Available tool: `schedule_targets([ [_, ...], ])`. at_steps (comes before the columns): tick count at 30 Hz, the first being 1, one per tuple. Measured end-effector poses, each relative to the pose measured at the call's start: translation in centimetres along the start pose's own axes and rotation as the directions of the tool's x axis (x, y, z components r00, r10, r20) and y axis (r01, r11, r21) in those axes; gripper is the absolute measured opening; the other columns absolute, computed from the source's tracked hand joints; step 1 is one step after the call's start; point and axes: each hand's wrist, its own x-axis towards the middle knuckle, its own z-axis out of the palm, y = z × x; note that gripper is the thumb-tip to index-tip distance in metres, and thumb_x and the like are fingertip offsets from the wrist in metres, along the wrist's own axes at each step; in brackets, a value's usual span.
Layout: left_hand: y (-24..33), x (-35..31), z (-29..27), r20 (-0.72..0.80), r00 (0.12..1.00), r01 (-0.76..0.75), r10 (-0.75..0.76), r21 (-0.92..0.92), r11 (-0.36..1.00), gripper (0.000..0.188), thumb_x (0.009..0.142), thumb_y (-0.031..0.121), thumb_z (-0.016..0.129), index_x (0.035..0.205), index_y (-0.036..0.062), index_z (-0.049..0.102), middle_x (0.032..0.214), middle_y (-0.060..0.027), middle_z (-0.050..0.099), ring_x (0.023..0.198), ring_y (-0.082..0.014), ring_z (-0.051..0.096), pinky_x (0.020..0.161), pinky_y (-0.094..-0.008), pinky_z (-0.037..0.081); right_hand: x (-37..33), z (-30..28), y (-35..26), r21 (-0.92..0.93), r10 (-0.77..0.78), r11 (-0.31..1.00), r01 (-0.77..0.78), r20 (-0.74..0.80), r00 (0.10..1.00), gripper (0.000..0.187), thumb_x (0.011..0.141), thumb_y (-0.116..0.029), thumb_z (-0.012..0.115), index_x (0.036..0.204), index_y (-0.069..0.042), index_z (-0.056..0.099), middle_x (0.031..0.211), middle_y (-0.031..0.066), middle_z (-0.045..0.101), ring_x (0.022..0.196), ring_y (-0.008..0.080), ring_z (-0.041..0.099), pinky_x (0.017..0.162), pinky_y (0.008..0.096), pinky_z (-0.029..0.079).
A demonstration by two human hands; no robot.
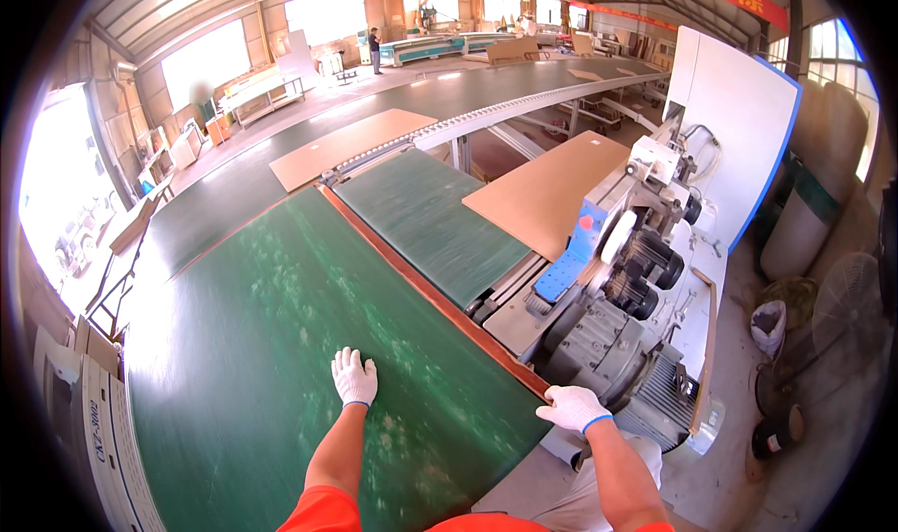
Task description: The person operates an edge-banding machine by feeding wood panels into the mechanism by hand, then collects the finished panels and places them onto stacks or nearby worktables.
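Observation:
My left hand (354,379), in a white knit glove with a blue cuff, lies on the wide green conveyor belt (271,345) with its fingers stretched forward and nothing in it. Pale dusty scuffs mark the belt around it. My right hand (575,408), gloved the same way, is at the belt's near right corner. Its fingers curl at the edge, where a red-brown strip (440,303) ends; their tips are partly hidden. Just right of this hand stands a machine with a grey motor (599,345) and a blue perforated guard (566,270).
A narrower green belt (430,218) runs beyond the strip. One brown board (552,190) lies beside the machine, another brown board (351,144) on the far conveyor. A white panel (734,120) rises at right, and a floor fan (847,298) stands there. A person (375,50) stands far back.

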Motion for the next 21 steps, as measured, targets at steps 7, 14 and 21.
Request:
schedule_targets([
  [7,-0.6,-0.3,0.8,-0.010,1.000,-0.026,0.027,0.031,0.999,0.041,0.093,0.030,0.065,0.124,0.0022,0.065,0.144,-0.0176,0.058,0.139,-0.0393,0.048,0.120,-0.0535,0.034,0.1,0.2,0.1,0.023,-0.038,0.999,0.039,-0.049,0.998,0.048,0.088,-0.049,0.063,0.103,-0.004,0.071,0.102,0.0231,0.074,0.097,0.0417,0.072,0.085,0.0528,0.056],
  [14,-0.2,-0.3,0.3,0.032,0.999,-0.016,0.015,0.036,0.999,0.043,0.097,0.031,0.063,0.127,0.0008,0.064,0.146,-0.0190,0.057,0.141,-0.0395,0.046,0.122,-0.0530,0.032,0.0,0.0,0.3,0.007,-0.017,1.000,0.017,-0.016,1.000,0.047,0.089,-0.047,0.064,0.114,-0.008,0.071,0.107,0.0209,0.074,0.101,0.0407,0.071,0.088,0.0501,0.055],
  [21,-0.5,-0.5,0.3,0.066,0.998,-0.011,0.007,0.061,0.998,0.046,0.099,0.033,0.061,0.132,0.0010,0.065,0.150,-0.0189,0.056,0.144,-0.0386,0.044,0.124,-0.0505,0.029,-0.2,0.5,0.4,0.034,-0.067,0.997,0.070,-0.096,0.993,0.044,0.087,-0.044,0.063,0.103,-0.003,0.070,0.098,0.0234,0.074,0.093,0.0426,0.072,0.081,0.0530,0.056],
])
